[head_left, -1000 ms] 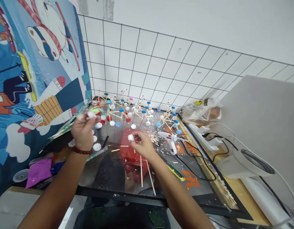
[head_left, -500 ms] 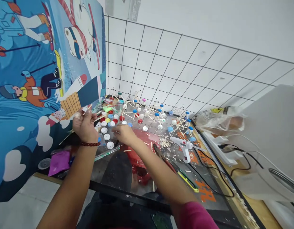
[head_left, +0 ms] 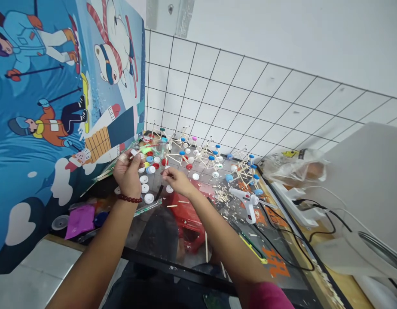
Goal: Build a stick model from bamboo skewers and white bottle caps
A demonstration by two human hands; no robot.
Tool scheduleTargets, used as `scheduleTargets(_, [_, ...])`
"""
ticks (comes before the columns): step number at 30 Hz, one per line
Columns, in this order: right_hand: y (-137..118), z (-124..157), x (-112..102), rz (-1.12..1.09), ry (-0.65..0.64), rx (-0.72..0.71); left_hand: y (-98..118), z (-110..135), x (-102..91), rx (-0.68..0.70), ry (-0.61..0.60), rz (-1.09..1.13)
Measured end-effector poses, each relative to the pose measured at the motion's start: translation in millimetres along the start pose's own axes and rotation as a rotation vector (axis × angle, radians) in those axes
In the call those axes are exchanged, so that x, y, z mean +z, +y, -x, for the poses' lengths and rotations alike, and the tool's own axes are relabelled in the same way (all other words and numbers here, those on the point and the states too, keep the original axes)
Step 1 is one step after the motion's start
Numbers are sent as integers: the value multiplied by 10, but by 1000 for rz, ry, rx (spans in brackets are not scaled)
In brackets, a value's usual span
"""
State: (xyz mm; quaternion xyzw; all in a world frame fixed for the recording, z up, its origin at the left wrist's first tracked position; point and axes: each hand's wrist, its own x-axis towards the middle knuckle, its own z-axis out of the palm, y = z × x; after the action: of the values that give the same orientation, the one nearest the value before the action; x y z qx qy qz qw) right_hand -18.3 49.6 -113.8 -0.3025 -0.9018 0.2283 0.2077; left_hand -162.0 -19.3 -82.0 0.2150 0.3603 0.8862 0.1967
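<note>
Caps (head_left: 148,198) could scatter if right hand (head_left: 177,180), grip unclear, brushes them! Left hand (head_left: 127,175) pinches white piece (head_left: 133,152); slack hold could drop it.

Counts: hands, two, left hand (head_left: 129,174) and right hand (head_left: 178,180). White piece (head_left: 133,152) pinched in the left: one. Beaded bracelet (head_left: 130,198): one. White bottle caps (head_left: 145,188) in the row beside the left wrist: three. Loose wooden sticks (head_left: 206,246): at least three. Stick-and-cap frames (head_left: 211,158): several, overlapping, exact number unclear. Hot glue gun (head_left: 245,199): one. Purple packet (head_left: 80,221): one. Power strip (head_left: 293,204): one. Red stool (head_left: 189,219): one. Wood scraps (head_left: 222,195): too many to count.
</note>
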Motion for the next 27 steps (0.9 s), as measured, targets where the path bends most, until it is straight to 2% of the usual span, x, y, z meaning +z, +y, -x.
scheduleTargets(3, [-5, 83, -35, 8, -64, -19, 16, -27, -2, 9, 61, 14])
scheduleTargets(6, [-144, 11, 55, 32, -123, -61, 30, -68, -12, -13, 117, 17])
scheduleTargets(11, [-386, -197, 226, 90, -224, -44, 23, -86, -22, -11, 129, -5])
scheduleTargets(15, [-405, -256, 265, 77, -251, -5, -13, -74, -22, -13, 106, -14])
scheduleTargets(20, [-223, -125, 200, -33, -119, 76, -108, 4, -19, -33, -22, -26])
scheduleTargets(27, [102, 225, -92, -437, 201, 201, -193, 241, 5, 89, -383, -244])
